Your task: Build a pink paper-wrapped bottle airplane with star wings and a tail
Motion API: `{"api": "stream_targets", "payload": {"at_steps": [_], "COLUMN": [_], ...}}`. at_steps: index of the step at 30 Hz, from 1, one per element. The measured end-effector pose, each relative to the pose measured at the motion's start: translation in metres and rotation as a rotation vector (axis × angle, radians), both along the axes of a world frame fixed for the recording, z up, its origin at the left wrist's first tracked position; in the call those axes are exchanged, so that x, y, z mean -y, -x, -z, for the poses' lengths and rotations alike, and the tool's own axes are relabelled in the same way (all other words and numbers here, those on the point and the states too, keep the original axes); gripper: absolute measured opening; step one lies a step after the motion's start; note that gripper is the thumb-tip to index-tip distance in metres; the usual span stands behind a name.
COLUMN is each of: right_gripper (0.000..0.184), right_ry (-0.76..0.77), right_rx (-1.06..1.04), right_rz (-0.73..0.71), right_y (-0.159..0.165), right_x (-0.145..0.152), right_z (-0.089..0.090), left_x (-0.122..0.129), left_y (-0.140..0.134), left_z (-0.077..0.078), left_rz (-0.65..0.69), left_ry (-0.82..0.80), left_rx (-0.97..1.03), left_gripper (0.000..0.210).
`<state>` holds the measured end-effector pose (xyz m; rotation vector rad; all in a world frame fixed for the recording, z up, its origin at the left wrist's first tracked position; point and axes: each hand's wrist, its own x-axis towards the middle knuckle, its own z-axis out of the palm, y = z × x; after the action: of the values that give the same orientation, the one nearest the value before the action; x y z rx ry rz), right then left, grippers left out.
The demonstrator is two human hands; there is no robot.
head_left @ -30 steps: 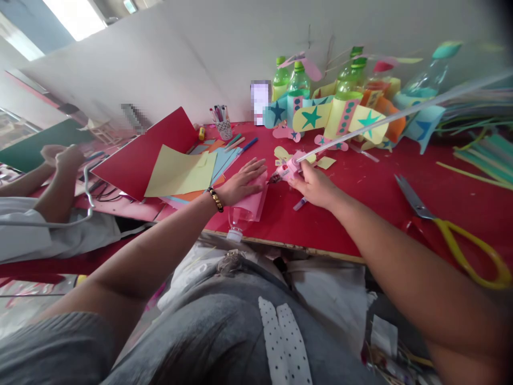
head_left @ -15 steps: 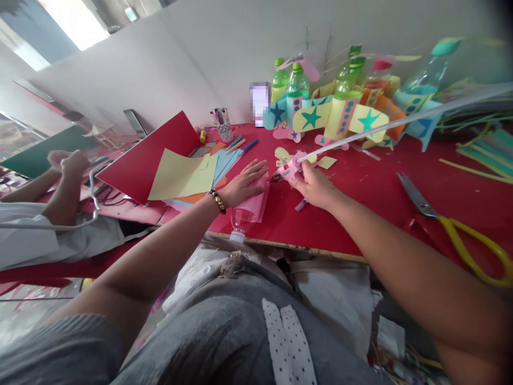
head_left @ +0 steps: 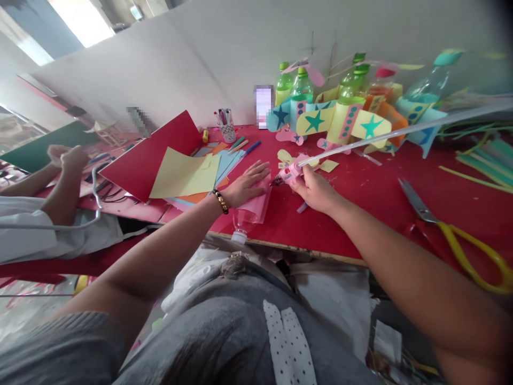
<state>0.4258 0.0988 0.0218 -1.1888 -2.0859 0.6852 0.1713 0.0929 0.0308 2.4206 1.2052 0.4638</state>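
My left hand (head_left: 249,185) lies flat with fingers stretched out on a sheet of pink paper (head_left: 259,207). The paper is around a clear plastic bottle (head_left: 244,219), which lies on its side with its white cap toward me. In my right hand (head_left: 315,190) is a pink glue gun (head_left: 290,172), a long glue stick (head_left: 368,141) sticking out of its back. The nozzle points left, close to the paper's right edge; whether it touches is too small to tell. Part of the bottle is hidden under my left hand and the paper.
Large scissors (head_left: 449,230) with yellow handles lie at the right. Decorated bottles (head_left: 348,107) stand along the wall. Coloured paper (head_left: 184,174), a red board (head_left: 156,155) and a pen cup (head_left: 227,132) are at the left. Another person's hands (head_left: 68,158) are farther left.
The view has shifted slightly. The glue gun's nozzle stays by the pink paper's right edge, and my left hand stays flat on the paper.
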Motion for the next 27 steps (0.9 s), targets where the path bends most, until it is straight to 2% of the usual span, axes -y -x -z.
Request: {"api": "stream_targets", "payload": {"at_steps": [5, 16, 22, 27], "right_gripper": [0.037, 0.041, 0.039, 0.04], "right_ry": [-0.059, -0.093, -0.014, -0.018], "right_rx": [-0.024, -0.039, 0.056, 0.044], "right_rz": [-0.049, -0.005, 0.042, -0.005], "right_y": [-0.001, -0.003, 0.0, 0.0], "right_x": [-0.002, -0.008, -0.004, 0.001], "right_z": [0.005, 0.012, 0.007, 0.002], "left_x": [0.0, 0.0, 0.0, 0.001], "left_y": [0.0, 0.0, 0.0, 0.0], "left_z": [0.0, 0.0, 0.001, 0.001], "left_rz": [-0.001, -0.003, -0.004, -0.019], "left_ry": [0.0, -0.003, -0.002, 0.01], "left_rx": [0.001, -0.005, 0.002, 0.003], "left_gripper": [0.074, 0.068, 0.069, 0.071]}}
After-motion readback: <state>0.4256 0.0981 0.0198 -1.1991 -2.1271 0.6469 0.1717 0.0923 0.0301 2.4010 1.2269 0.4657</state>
